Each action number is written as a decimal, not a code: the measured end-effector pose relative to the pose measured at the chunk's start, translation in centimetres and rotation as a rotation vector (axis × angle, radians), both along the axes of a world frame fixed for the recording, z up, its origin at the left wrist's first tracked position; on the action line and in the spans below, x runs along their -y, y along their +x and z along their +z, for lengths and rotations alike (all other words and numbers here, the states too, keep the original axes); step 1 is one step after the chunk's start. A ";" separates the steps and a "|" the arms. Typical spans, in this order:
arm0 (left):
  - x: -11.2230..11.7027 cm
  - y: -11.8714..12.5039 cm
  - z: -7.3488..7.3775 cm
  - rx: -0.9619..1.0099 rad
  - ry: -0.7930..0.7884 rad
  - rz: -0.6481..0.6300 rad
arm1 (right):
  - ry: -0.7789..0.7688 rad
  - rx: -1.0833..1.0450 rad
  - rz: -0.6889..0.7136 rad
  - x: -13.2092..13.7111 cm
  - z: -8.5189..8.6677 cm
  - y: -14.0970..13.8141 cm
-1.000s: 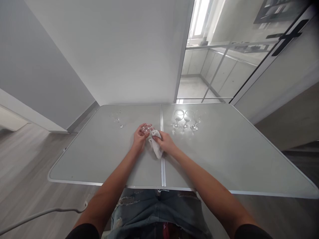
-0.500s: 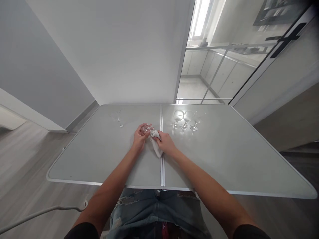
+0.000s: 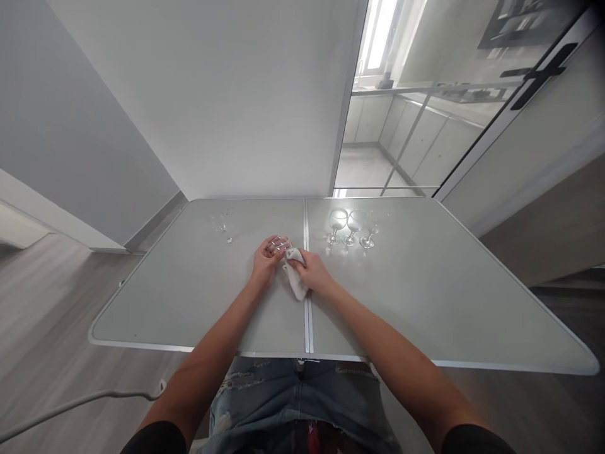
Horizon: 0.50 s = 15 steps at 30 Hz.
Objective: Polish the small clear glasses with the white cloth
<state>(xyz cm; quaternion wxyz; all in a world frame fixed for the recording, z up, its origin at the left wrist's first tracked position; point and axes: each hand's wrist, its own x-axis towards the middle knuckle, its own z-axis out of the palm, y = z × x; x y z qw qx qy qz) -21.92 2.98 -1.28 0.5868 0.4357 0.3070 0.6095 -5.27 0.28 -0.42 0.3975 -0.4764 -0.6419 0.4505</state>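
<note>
My left hand (image 3: 265,257) is closed around the bowl of a clear wine glass (image 3: 280,244), which is tipped on its side above the table. A white cloth (image 3: 297,285) is bunched in my right hand (image 3: 312,270), pressed against the stem end of that glass. The foot of the glass is hidden by the cloth and fingers. Part of the cloth hangs below my right hand, near the metal seam in the middle of the table.
Three stemmed glasses (image 3: 348,228) stand in a row right of the seam. Another clear glass (image 3: 223,227), hard to make out, is at the left back. The grey table (image 3: 439,290) meets a white wall; a glass door (image 3: 401,126) lies beyond.
Both hands stay on the glass and cloth in nearly the same place. The cloth's hanging end has shifted very slightly; the whole view has moved a touch.
</note>
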 end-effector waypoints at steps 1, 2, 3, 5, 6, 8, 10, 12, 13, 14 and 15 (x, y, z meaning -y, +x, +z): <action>-0.1 0.1 -0.1 -0.006 0.011 0.030 | 0.099 0.128 -0.065 0.1 0.1 -0.1; -0.1 0.1 -0.1 0.001 0.022 0.042 | 0.165 0.211 -0.098 0.2 0.2 -0.1; -0.1 0.0 -0.1 0.017 0.027 0.035 | 0.190 0.235 -0.096 0.3 0.4 -0.1; 0.2 -0.2 0.1 0.061 0.016 -0.023 | 0.097 0.096 0.001 0.4 0.9 0.1; 0.3 -0.3 0.2 0.083 0.002 -0.069 | -0.007 -0.041 0.077 0.4 1.1 0.2; 0.6 -0.6 0.5 0.122 -0.023 -0.163 | -0.256 -0.341 0.212 0.4 1.3 0.4; 0.9 -0.6 0.7 0.139 -0.031 -0.218 | -0.435 -0.564 0.262 0.4 1.2 0.4; 0.9 -0.6 0.8 0.125 -0.033 -0.236 | -0.497 -0.683 0.240 0.5 1.0 0.2; 0.9 -0.6 0.9 0.110 -0.034 -0.238 | -0.506 -0.717 0.220 0.5 0.9 0.0; 0.9 -0.5 1.0 0.095 -0.036 -0.239 | -0.511 -0.739 0.201 0.6 0.7 -0.2; 0.8 -0.5 1.0 0.081 -0.038 -0.239 | -0.509 -0.753 0.183 0.7 0.6 -0.4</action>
